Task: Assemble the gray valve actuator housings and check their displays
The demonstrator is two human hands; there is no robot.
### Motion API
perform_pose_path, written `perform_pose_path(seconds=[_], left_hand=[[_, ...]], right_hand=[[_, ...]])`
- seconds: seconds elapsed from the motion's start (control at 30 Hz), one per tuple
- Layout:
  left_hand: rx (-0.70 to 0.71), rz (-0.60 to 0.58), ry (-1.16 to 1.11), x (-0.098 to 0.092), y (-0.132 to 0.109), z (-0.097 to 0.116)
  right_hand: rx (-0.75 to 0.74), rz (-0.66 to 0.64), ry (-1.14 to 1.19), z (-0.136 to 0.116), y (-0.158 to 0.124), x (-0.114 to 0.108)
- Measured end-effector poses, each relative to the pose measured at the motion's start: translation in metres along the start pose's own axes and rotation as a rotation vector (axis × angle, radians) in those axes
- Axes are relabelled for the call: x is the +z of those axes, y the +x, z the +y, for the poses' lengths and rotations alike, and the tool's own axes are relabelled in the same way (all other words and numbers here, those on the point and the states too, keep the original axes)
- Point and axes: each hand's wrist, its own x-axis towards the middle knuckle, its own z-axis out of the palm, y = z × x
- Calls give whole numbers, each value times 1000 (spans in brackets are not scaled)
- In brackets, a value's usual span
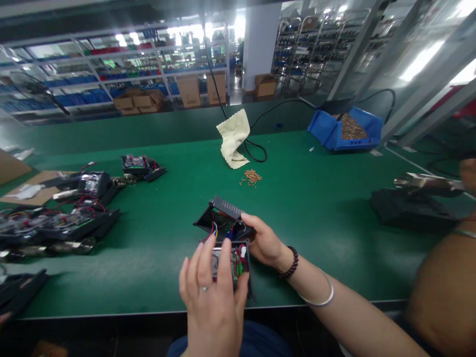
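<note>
Opened device housing (228,208) was near the front edge of the green workbench (316,198), its vented half (226,206) gripped and tilted by the right hand (266,240), probably sparing the wires (214,230); the left hand (213,282) spread over the circuit-board half (239,263), grip unclear. Screws (252,176) and cloth (236,131) lay beyond, obstructing neither.

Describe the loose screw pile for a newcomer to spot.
On the green table, find the crumpled pale cloth beyond the opened black case. The coppery screw pile lies on the cloth's near side. Unlike the screws in the blue bin, these lie loose on the tabletop.
</note>
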Motion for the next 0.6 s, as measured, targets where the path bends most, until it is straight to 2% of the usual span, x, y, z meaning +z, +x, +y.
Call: perform_pose_path(seconds=[0.1,0.23,0.3,0.43,0.6], left_hand=[[-12,-18,51,3,0,-2],[63,-19,-35,8,-2,-1],[88,-13,-94,10,-1,1],[71,-40,-196,9,4,4],[56,-94,-208,4,10,2]], right_hand=[[-110,-11,-91,-6,-7,-5],[-253,-70,-283,-13,-16,-12],[-239,-9,-268,-15,-19,-11],[-121,149,-156,-15,-23,-3],[-202,141,-218,-13,-29,1]])
